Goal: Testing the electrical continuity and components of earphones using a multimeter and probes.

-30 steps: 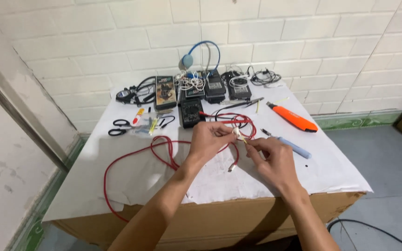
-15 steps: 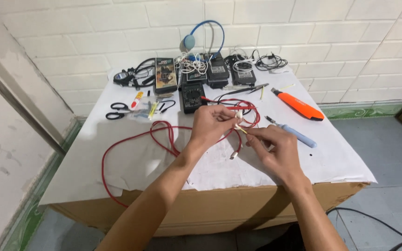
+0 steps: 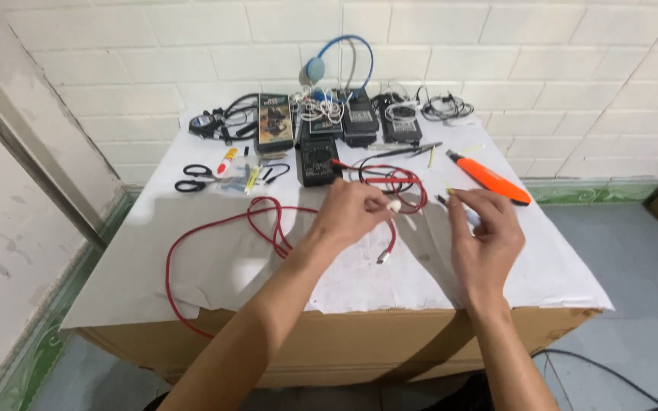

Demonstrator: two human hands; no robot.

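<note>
We see the left hand (image 3: 350, 213) near the middle of the surface (image 3: 215, 266), fingers closed on the red cable (image 3: 215, 222) close to its white plug end (image 3: 394, 205). From the hand the cable runs toward 9 o'clock, knots into small loops at about 10 o'clock of the hand, then sweeps in one wide arc down to the front edge at 7 o'clock. A second short run drops from the hand to a loose connector tip (image 3: 381, 259) at 5 o'clock.

The right hand (image 3: 485, 232) sits at 3 o'clock of the left, apart from it, thumb and forefinger pinched on a small dark-tipped piece (image 3: 443, 200); we cannot tell what it is.

At 12 o'clock of the hands lies a coil of red and black leads (image 3: 397, 181), and beyond it a black meter (image 3: 317, 158). An orange tool (image 3: 490, 179) lies at 1 o'clock of the right hand. Black scissors (image 3: 194, 178) rest at 10 o'clock on the surface. Against the brick wall at the far edge stand dark boxes and a blue headset (image 3: 336, 57).
</note>
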